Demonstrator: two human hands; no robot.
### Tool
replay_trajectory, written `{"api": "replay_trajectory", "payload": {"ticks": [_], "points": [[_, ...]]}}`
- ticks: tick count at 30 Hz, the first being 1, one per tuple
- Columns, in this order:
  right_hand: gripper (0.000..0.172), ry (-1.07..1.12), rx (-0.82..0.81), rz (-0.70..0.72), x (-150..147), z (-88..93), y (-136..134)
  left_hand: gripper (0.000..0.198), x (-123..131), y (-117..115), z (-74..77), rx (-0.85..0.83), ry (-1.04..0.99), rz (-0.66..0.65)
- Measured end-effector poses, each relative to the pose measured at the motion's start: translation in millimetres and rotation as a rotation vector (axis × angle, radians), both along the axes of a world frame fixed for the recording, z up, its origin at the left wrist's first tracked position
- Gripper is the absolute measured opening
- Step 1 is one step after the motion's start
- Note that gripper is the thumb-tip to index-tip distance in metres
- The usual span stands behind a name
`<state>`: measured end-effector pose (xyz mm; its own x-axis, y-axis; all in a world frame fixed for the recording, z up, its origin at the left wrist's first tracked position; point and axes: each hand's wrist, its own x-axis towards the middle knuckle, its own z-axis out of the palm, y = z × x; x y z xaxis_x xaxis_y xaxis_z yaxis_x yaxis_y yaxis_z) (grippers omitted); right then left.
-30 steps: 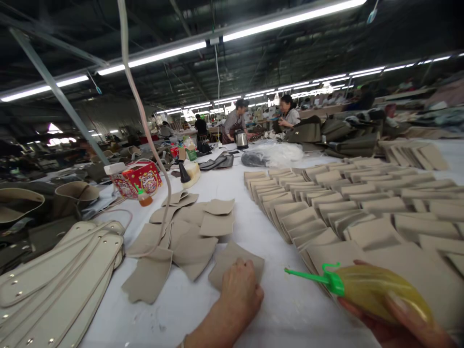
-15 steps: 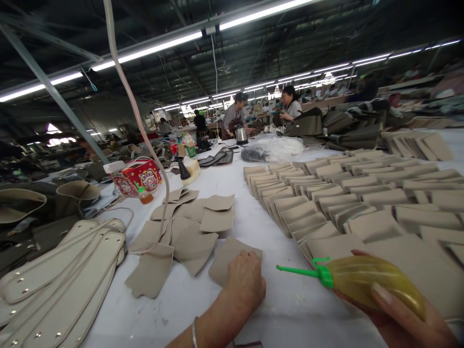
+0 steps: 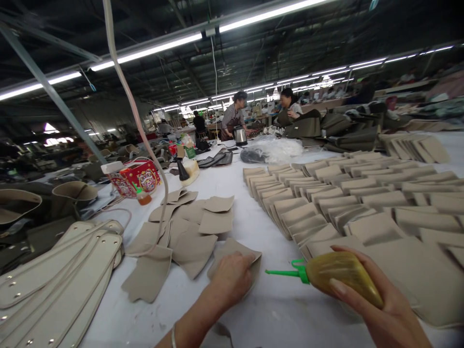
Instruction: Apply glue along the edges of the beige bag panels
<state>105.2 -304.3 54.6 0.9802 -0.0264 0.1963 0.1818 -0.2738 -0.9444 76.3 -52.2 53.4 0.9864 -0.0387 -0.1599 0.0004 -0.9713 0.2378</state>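
My right hand (image 3: 380, 295) is wrapped round a soft squeeze bottle (image 3: 340, 275) of yellowish-brown liquid, tilted so its thin green nozzle points left. My left hand (image 3: 234, 278) is closed on a taupe leather-like piece (image 3: 226, 249), whose right edge is raised off the white table (image 3: 282, 319). Beyond that hand lies a loose pile of similar flat pieces (image 3: 194, 246). Part of another piece (image 3: 217, 336) shows below my left forearm. The nozzle tip is apart from the held piece, a little to its right.
Overlapping rows of folded taupe pieces (image 3: 377, 198) fill the right side. Riveted pale straps (image 3: 76, 285) lie at left. A hanging hose (image 3: 136, 111) crosses the pile. Farther off are a red box (image 3: 147, 176), a small orange bottle (image 3: 144, 197), a kettle (image 3: 240, 136) and co-workers (image 3: 234, 116).
The squeeze bottle in my right hand has moved left, closer to my left hand. My left hand has shifted slightly left and down, and the piece's right edge has lifted.
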Motion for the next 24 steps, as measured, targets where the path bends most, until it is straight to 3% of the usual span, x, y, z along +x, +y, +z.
{"api": "replay_trajectory", "payload": {"ticks": [4,8,17,24], "points": [[0.059,0.034,-0.025,0.09,2.4,6.0,14.3,0.037,4.2,10.7,-5.1,-0.09,-0.042,-0.024],[0.066,0.029,-0.067,0.142,15.6,1.5,23.8,0.041,2.1,13.2,-7.4,-0.163,-0.069,-0.035],[0.066,-0.006,-0.145,0.143,32.6,-9.1,39.6,0.059,-1.9,13.5,-4.9,-0.241,-0.085,-0.011],[0.062,-0.068,-0.188,0.15,36.4,-10.2,42.8,0.058,-1.4,5.8,-8.6,-0.198,-0.102,-0.001]]}}
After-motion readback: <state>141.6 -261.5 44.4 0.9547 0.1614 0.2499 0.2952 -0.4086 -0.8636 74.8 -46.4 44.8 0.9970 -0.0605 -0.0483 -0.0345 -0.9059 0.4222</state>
